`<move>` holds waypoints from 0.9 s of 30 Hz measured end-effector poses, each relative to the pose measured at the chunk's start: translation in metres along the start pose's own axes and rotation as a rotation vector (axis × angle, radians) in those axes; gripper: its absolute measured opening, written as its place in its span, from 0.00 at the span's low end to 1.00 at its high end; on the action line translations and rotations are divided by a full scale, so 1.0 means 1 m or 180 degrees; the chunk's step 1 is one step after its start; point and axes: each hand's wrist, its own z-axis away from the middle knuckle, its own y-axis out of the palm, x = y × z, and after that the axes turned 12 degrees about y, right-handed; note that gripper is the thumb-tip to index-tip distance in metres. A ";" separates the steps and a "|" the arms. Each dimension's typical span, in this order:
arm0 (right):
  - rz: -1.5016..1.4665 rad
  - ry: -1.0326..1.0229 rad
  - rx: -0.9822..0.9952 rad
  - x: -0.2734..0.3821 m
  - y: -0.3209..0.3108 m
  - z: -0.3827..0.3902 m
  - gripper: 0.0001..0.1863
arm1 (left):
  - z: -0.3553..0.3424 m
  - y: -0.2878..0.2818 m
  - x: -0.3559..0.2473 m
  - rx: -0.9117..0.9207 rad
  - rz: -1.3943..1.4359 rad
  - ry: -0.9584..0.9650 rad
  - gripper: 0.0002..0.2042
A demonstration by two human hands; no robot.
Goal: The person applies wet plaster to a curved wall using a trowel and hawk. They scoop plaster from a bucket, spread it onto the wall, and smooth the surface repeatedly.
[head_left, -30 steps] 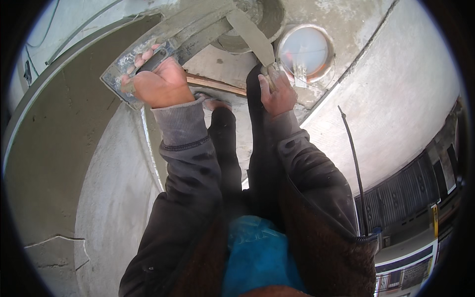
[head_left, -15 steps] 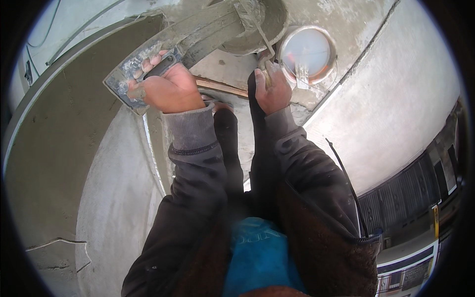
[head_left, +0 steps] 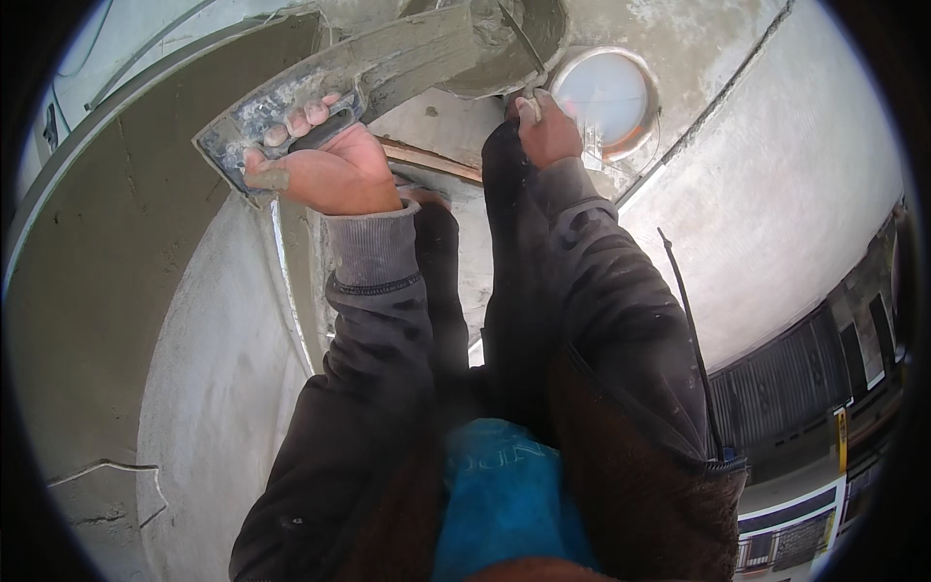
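My left hand (head_left: pixel 325 170) is closed round the handle of a long plastering float (head_left: pixel 407 58), its grey board smeared with wet mortar. The float's far end reaches over a round tub of mortar (head_left: pixel 543 24). My right hand (head_left: pixel 550 131) grips the handle of a trowel (head_left: pixel 522 37), whose narrow shank runs up into the tub; its blade is hard to make out against the mortar. Right of that hand stands a bucket of cloudy water (head_left: pixel 606 97), with something pale at its near rim.
Wet grey plaster covers the curved wall (head_left: pixel 87 233) on the left, above a paler smooth area (head_left: pixel 218 388). A wooden strip (head_left: pixel 432 158) lies beyond my feet. To the right, a pale surface (head_left: pixel 766 194) slopes off toward a dark gate (head_left: pixel 786 388) far below.
My right hand has moved slightly up and right with the trowel, its shank swinging over the tub. The float in my left hand has shifted a little left and up.
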 end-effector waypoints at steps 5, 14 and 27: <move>-0.0432 -0.0724 -0.0129 -0.026 -0.005 0.013 0.26 | -0.004 -0.007 0.000 0.0187 0.0056 -0.0153 0.16; -0.1354 -0.1487 -0.0674 0.010 -0.020 0.071 0.22 | 0.006 -0.007 0.021 0.0073 -0.0156 0.0037 0.17; -0.0368 -0.0940 -0.1049 -0.027 -0.029 0.033 0.20 | 0.019 0.005 0.007 0.1016 0.0194 -0.0077 0.18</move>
